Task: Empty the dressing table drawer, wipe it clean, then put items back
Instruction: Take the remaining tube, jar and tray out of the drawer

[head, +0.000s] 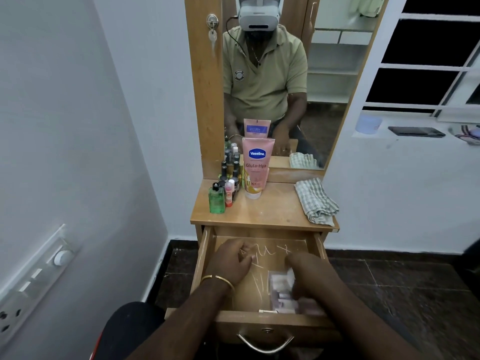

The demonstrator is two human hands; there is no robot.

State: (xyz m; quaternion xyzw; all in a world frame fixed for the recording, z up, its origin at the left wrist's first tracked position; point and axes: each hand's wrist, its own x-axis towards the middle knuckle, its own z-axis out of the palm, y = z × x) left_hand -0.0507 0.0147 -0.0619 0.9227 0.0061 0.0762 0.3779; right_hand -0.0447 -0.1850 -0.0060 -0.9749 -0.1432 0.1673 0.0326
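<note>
The wooden drawer (259, 322) of the dressing table stands pulled open below the tabletop (270, 209). My left hand (230, 259) is inside it at the left, knuckles up and fingers curled, with nothing seen in it. My right hand (305, 278) reaches into the drawer's right side and grips a clear packet of small items (281, 287). A small white stick (267, 311) lies against the drawer's front wall. On the tabletop stand a pink Vaseline tube (255, 167), a green bottle (216, 198) and several small bottles (230, 172). A folded checked cloth (315, 201) lies at the right.
A mirror (285, 74) rises behind the tabletop. A white wall with a switch panel (39, 279) is on the left. On the right a window ledge (415, 132) holds a dark flat object. The floor is dark tile.
</note>
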